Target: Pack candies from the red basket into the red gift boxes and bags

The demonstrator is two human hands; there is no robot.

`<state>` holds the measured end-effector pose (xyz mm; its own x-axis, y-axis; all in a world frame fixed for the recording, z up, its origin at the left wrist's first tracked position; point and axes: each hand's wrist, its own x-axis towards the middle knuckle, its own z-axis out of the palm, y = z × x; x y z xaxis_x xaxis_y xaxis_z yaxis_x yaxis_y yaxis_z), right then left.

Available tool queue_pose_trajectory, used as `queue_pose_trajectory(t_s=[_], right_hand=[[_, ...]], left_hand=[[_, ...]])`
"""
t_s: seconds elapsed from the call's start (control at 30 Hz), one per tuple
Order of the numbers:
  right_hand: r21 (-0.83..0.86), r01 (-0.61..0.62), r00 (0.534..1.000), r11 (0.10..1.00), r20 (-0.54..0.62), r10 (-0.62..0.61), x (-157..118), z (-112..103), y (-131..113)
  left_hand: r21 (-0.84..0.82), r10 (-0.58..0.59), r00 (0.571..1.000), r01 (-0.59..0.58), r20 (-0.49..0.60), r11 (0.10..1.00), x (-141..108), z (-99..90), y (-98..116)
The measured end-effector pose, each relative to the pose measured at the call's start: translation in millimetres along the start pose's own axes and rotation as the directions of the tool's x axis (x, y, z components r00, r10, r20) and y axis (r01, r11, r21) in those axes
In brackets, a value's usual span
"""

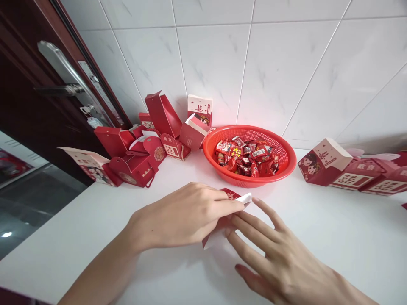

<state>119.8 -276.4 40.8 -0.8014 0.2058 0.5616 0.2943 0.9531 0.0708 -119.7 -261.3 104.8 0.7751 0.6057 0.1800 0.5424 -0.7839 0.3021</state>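
A small red and white paper candy box (211, 242) is on the white table in front of me, largely covered by my hands. My left hand (187, 212) is closed over its top and left side, index finger pressed near a raised white flap (245, 198). From the right, my right hand (273, 250) touches the box with its fingertips; its fingers are stretched out and apart. Just beyond the box stands a red plastic basket (251, 183) with several wrapped candies (244, 154) in it.
Red candy boxes (135, 169), some with raised flaps, crowd together at the back left. More boxes (352, 173) stand in a row at the right. A tiled wall (216, 55) rises behind the table (178, 275). A dark door with a metal handle (66, 67) is at left.
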Motion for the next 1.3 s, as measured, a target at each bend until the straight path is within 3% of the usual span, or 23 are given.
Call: queue_pose_trajectory(t_s=[0.2,0.37,0.53,0.67,0.77,0.83,0.97,1.1,1.17,1.23,1.3], right_hand=[[-0.033,-0.092,0.994,0.995,-0.056,0.090,-1.9,-7.9,16.9],[0.062,-0.171,0.983,0.983,-0.059,0.175,-3.6,0.6,22.6],[0.177,-0.174,0.972,0.969,-0.127,0.197,-3.3,1.7,34.1],[0.189,-0.340,0.882,0.921,-0.275,0.382,-7.6,-3.1,65.3],[0.122,-0.470,0.824,0.874,-0.295,0.484,-15.1,3.1,91.1],[0.094,-0.493,0.823,0.865,-0.271,0.498,-20.8,12.6,102.0],[0.047,-0.438,0.867,0.898,-0.240,0.436,-28.1,34.2,107.3],[0.029,-0.411,0.858,0.911,-0.324,0.398,-30.0,48.9,104.7],[0.019,-0.413,0.848,0.910,-0.357,0.393,-30.8,53.4,104.5],[0.006,-0.413,0.847,0.911,-0.364,0.387,-31.9,56.4,105.1],[-0.003,-0.409,0.851,0.913,-0.362,0.380,-33.1,58.4,105.9]], left_hand=[[-0.159,-0.063,0.997,0.055,-0.045,0.986,10.4,-3.1,-20.8],[-0.418,-0.195,0.981,0.174,-0.007,0.891,19.0,5.2,-44.5],[-0.476,-0.196,0.980,0.162,-0.022,0.864,25.1,10.6,-49.6],[-0.439,-0.170,0.985,0.141,-0.026,0.887,25.8,9.9,-46.7],[-0.490,-0.183,0.981,0.128,-0.066,0.862,24.2,7.7,-44.9],[-0.551,-0.201,0.973,0.105,-0.116,0.828,24.0,4.5,-46.3],[-0.628,-0.289,0.929,0.085,-0.231,0.774,37.4,-5.9,-64.8],[-0.478,-0.381,0.913,0.273,-0.145,0.835,79.1,-8.9,-103.3],[-0.214,-0.406,0.911,0.383,-0.076,0.899,106.0,-3.8,-123.1],[0.101,-0.466,0.885,0.463,0.002,0.880,131.1,3.6,-139.6],[0.160,-0.498,0.866,0.487,0.040,0.859,150.6,10.8,-152.1]])
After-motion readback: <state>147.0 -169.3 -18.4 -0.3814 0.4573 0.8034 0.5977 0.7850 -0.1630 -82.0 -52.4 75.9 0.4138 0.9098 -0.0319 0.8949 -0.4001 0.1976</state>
